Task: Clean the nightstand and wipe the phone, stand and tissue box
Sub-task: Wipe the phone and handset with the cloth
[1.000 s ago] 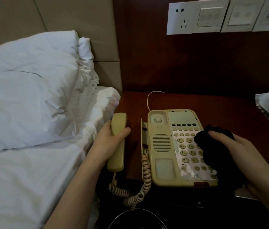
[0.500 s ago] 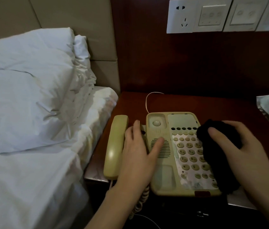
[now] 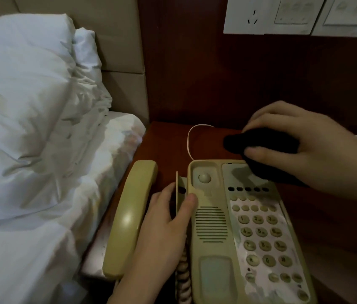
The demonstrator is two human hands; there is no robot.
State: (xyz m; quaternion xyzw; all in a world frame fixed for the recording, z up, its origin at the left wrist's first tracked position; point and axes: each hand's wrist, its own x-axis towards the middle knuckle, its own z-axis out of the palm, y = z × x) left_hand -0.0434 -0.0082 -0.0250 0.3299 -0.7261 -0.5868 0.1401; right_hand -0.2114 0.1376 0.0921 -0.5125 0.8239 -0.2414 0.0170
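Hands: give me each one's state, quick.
Left hand: grips the phone base at its left edge.
Right hand: holds the black cloth.

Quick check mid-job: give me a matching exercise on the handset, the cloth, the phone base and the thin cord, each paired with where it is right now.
Things:
1. beige plastic handset
2. black wiping cloth
3. beige push-button phone base
4. thin white cord

Places:
A. gripped in the right hand at the phone's top edge
B. lying off its cradle, beside the bed
C. looped on the dark wooden nightstand behind the phone
D. steadied at its side by the left hand

Pairs: 1-B, 2-A, 3-D, 4-C
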